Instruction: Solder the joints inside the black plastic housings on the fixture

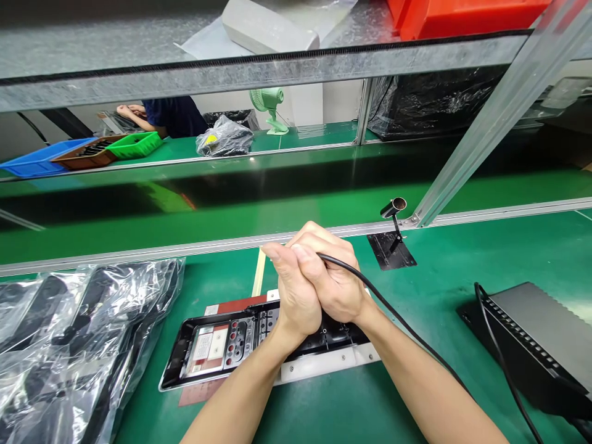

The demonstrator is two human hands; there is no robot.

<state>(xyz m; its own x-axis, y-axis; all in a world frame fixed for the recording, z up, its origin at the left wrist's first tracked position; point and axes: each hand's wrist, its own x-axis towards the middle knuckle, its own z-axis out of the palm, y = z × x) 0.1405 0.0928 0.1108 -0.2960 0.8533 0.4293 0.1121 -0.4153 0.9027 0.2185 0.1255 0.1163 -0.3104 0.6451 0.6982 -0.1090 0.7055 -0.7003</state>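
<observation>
My left hand (298, 293) and my right hand (337, 274) are closed together, fingers wrapped round a corded tool whose body is hidden inside them. Its black cord (388, 302) comes out at the top by the thumbs and runs over my right wrist to the lower right. Directly below the hands lies a long black plastic housing (185, 339), open side up, with a rectangular window and several round holes. It sits on a white fixture (324, 364) with screws. A reddish-brown board (198, 394) shows beneath. The hands cover the middle of the housing.
Bagged black parts (87, 345) lie at left. A metal tube holder (394, 208) stands behind at right, near a black vented box (531, 339). A metal shelf (259, 71) crosses overhead, with a slanting post (485, 117). Beyond are bins (134, 145), a green fan (272, 108) and another person (173, 117).
</observation>
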